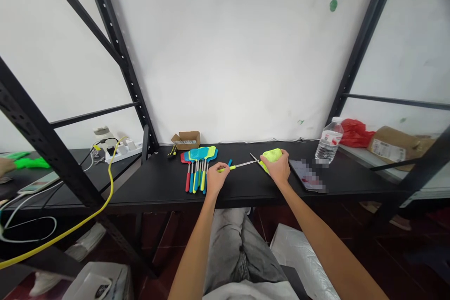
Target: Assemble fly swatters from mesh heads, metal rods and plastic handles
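A yellow-green fly swatter (pixel 272 155) with a thin metal shaft stretches between my two hands, above the black table. My left hand (pixel 217 177) is closed round its handle. Its perforated head sits in the grip of my right hand (pixel 278 169). Beneath the shaft, by my right fingers, lies a slim thing with a metal tip and a yellow-green part (pixel 263 167); I cannot tell its kind. A small blue piece (pixel 230 162) shows just past my left fingers. Left of that hand, several fly swatters (pixel 198 153) in red, blue and yellow-green lie in a pile, handles toward me.
An open cardboard box (pixel 187 139) stands by the wall. Right of my hands are a dark phone or tablet (pixel 305 176) and a water bottle (pixel 329 140). Black shelf posts (pixel 121 51) flank the table (pixel 154 178). A yellow cable (pixel 111 183) hangs at left beside a power strip (pixel 128 151).
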Motion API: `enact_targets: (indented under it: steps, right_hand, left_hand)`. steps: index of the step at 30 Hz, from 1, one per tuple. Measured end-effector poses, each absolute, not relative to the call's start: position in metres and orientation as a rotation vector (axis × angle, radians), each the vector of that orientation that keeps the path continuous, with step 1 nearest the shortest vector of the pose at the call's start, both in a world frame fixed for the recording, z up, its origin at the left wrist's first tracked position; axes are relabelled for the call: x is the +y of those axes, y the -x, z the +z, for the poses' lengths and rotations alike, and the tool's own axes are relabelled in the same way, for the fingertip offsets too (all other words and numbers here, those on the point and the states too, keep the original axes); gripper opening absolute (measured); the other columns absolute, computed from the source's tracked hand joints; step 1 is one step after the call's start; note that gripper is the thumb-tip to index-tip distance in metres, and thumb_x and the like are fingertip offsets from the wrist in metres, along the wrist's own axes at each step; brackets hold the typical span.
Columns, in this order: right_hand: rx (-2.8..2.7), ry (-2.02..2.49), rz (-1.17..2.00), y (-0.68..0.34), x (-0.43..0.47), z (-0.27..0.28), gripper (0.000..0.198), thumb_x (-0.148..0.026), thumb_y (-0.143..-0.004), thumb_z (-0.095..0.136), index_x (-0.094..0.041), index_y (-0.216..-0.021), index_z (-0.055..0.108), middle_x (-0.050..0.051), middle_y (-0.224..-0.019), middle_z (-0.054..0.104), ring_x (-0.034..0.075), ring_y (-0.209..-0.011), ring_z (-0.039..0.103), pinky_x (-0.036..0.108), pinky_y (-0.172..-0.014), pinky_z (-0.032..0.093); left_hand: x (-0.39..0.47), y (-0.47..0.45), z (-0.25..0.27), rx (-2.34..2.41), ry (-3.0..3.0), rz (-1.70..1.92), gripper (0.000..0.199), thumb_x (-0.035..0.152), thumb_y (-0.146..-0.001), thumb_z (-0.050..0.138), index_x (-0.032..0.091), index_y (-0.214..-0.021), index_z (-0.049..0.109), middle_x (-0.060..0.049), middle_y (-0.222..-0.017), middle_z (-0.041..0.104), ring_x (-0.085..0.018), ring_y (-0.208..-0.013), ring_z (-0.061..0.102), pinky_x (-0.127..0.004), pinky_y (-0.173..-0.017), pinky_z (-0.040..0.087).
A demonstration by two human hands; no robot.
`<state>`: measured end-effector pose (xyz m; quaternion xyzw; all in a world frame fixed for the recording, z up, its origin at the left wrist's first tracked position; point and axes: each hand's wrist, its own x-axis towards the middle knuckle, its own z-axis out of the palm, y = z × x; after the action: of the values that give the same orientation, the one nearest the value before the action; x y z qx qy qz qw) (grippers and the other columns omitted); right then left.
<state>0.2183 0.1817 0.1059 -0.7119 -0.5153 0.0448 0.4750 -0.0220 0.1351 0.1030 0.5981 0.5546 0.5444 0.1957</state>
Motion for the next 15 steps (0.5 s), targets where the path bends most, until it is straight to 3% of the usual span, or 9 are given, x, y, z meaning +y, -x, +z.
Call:
enact_targets:
  steps: [15]
  right_hand:
    - [-1.210, 1.719, 0.085, -0.2177, 0.1807, 0.1078, 0.090, -0.072, -0.066, 0.059, -0.019, -0.133, 0.030, 0.016, -0.128, 0.054, 0.034, -0.107, 0.059, 0.035, -0.081, 0.044]
  left_hand:
    - [0.1331, 0.0221, 0.1065, 1.516, -1.686, 1.488, 0.021, 0.035, -0.076, 0.056, 0.018, -0.076, 0.067, -0.002, -0.074, 0.065, -0.015, -0.069, 0.056, -0.023, -0.061, 0.040]
